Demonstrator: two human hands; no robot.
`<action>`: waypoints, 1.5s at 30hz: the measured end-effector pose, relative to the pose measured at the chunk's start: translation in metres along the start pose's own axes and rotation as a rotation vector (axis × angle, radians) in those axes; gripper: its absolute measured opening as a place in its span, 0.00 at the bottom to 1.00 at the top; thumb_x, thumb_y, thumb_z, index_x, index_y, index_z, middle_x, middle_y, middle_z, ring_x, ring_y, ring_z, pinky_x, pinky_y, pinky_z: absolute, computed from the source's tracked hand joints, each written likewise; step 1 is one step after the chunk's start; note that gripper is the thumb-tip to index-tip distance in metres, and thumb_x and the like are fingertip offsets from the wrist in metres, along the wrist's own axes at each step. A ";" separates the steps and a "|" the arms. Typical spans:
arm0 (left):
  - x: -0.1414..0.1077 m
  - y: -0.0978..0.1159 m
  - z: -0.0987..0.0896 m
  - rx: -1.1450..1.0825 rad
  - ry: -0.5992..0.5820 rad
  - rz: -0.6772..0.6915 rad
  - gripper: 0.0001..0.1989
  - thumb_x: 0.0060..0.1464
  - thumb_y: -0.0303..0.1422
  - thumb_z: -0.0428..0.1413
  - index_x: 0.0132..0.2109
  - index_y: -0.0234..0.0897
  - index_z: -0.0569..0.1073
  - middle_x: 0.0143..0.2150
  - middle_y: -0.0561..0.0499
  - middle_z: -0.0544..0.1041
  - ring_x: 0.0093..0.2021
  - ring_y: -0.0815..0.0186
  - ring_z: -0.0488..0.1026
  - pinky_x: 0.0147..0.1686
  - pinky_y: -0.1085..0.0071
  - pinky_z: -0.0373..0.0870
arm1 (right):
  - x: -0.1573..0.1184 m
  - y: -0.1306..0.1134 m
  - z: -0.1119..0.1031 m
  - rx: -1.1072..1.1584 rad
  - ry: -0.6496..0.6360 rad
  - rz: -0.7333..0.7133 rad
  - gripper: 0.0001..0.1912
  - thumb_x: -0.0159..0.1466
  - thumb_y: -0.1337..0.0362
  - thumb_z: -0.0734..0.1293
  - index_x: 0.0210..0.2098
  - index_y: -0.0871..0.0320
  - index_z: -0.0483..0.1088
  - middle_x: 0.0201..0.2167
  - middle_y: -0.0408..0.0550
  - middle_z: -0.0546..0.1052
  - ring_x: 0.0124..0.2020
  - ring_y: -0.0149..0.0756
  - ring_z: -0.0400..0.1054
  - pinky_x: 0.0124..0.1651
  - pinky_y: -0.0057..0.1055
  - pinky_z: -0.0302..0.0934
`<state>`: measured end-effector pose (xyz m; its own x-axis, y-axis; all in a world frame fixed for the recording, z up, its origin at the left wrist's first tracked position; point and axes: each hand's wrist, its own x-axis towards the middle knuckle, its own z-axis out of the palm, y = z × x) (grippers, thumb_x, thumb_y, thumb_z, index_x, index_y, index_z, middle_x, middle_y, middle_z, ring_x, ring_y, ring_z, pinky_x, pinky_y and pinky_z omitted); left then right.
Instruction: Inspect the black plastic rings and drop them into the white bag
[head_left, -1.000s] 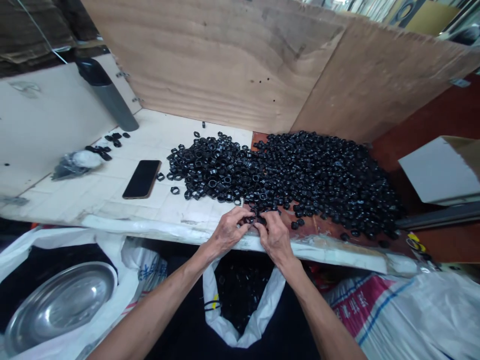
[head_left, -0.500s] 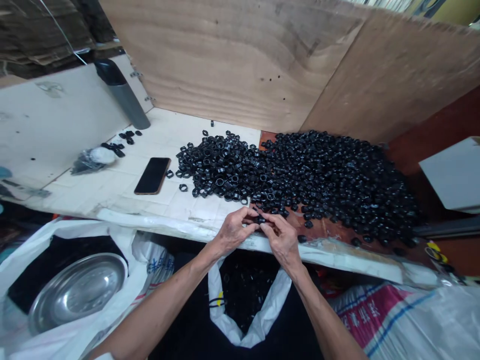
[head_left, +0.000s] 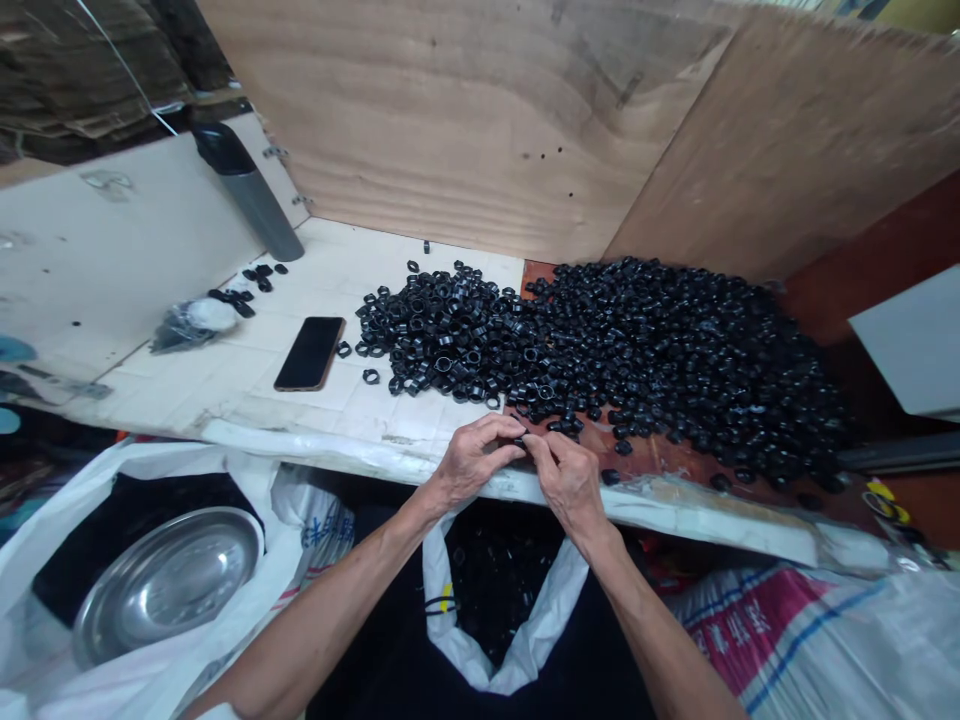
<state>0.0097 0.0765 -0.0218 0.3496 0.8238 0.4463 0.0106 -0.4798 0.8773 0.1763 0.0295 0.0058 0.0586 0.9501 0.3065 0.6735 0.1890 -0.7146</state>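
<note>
My left hand [head_left: 474, 462] and my right hand [head_left: 571, 482] meet at the front edge of the worktop. The left thumb and fingers pinch a small black plastic part [head_left: 520, 439], mostly hidden by the fingertips. My right thumb and curled forefinger close on the same part from the right side. Just beyond the hands lies a heap of black plastic rings [head_left: 442, 335], which runs on the right into a larger heap of small black plastic parts [head_left: 697, 360]. Below my hands hangs an open white sack [head_left: 517, 672] with many black pieces inside.
A phone [head_left: 310, 353] lies left of the rings. Behind it are a grey bottle [head_left: 259, 205] and a clear plastic bag [head_left: 191, 322]. A metal bowl [head_left: 172, 580] sits in a sack at lower left. A plywood board [head_left: 465, 120] closes the back; a printed sack [head_left: 810, 640] stands at lower right.
My right fingers have curled more tightly over the small black part, which now shows less. The left hand keeps its pinch. The view has shifted slightly.
</note>
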 end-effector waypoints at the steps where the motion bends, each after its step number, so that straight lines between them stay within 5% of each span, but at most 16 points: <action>1: 0.000 0.000 0.000 0.003 0.006 -0.006 0.10 0.57 0.32 0.61 0.46 0.35 0.77 0.46 0.44 0.79 0.48 0.61 0.77 0.52 0.60 0.74 | -0.001 -0.001 0.000 0.027 0.021 0.018 0.12 0.69 0.59 0.63 0.36 0.57 0.76 0.24 0.44 0.74 0.27 0.33 0.69 0.33 0.28 0.64; 5: 0.001 0.001 0.000 0.019 0.009 0.004 0.10 0.57 0.31 0.61 0.46 0.35 0.78 0.46 0.44 0.79 0.48 0.62 0.77 0.52 0.61 0.75 | -0.004 0.000 -0.001 0.142 0.011 -0.012 0.12 0.68 0.60 0.64 0.48 0.58 0.72 0.34 0.48 0.76 0.32 0.35 0.72 0.37 0.30 0.68; 12: 0.002 0.003 0.001 0.070 0.014 0.057 0.09 0.57 0.31 0.61 0.45 0.34 0.78 0.44 0.43 0.80 0.47 0.63 0.78 0.50 0.63 0.76 | -0.006 0.004 -0.004 -0.023 -0.039 -0.021 0.17 0.70 0.59 0.62 0.27 0.58 0.72 0.22 0.43 0.72 0.24 0.31 0.67 0.33 0.28 0.63; 18: 0.003 0.003 0.001 0.071 0.003 0.072 0.10 0.57 0.30 0.61 0.46 0.34 0.78 0.45 0.42 0.80 0.47 0.62 0.78 0.50 0.64 0.76 | -0.011 0.007 0.003 0.146 0.020 0.019 0.14 0.68 0.59 0.63 0.49 0.57 0.72 0.36 0.49 0.78 0.29 0.35 0.74 0.35 0.31 0.70; 23: 0.000 0.000 0.001 0.097 -0.017 0.082 0.12 0.58 0.30 0.60 0.49 0.35 0.78 0.46 0.42 0.80 0.47 0.62 0.78 0.50 0.63 0.77 | -0.009 0.001 0.002 0.142 -0.033 0.125 0.12 0.69 0.58 0.61 0.41 0.57 0.73 0.21 0.41 0.74 0.21 0.32 0.70 0.27 0.26 0.65; 28: -0.002 0.000 0.001 0.137 -0.027 0.140 0.12 0.59 0.29 0.58 0.50 0.35 0.77 0.47 0.42 0.80 0.49 0.62 0.78 0.51 0.62 0.77 | -0.004 -0.003 0.000 0.008 -0.018 0.115 0.21 0.71 0.56 0.58 0.27 0.58 0.73 0.21 0.43 0.74 0.23 0.31 0.69 0.27 0.24 0.60; 35: 0.001 0.005 -0.001 0.078 -0.029 0.034 0.11 0.58 0.30 0.59 0.49 0.35 0.77 0.46 0.43 0.80 0.48 0.61 0.78 0.50 0.63 0.76 | -0.008 0.002 0.002 0.216 0.023 0.112 0.14 0.68 0.57 0.63 0.47 0.58 0.72 0.29 0.45 0.77 0.26 0.33 0.72 0.33 0.27 0.66; 40: 0.003 0.008 -0.001 0.065 -0.008 0.012 0.11 0.58 0.31 0.59 0.48 0.35 0.78 0.45 0.43 0.80 0.47 0.61 0.78 0.50 0.61 0.76 | -0.007 0.002 -0.001 0.060 -0.008 0.073 0.17 0.68 0.57 0.63 0.26 0.58 0.72 0.19 0.42 0.71 0.21 0.30 0.66 0.28 0.26 0.62; 45: 0.003 0.008 -0.002 0.038 -0.009 -0.008 0.11 0.58 0.30 0.59 0.48 0.35 0.78 0.46 0.43 0.79 0.48 0.61 0.77 0.50 0.63 0.76 | -0.007 -0.001 -0.002 0.076 -0.016 0.045 0.13 0.67 0.58 0.64 0.33 0.58 0.74 0.24 0.43 0.74 0.24 0.31 0.67 0.31 0.26 0.64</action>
<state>0.0089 0.0754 -0.0135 0.3582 0.8250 0.4371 0.0494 -0.4842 0.8736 0.1768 0.0219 0.0055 0.0752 0.9617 0.2635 0.6129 0.1638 -0.7730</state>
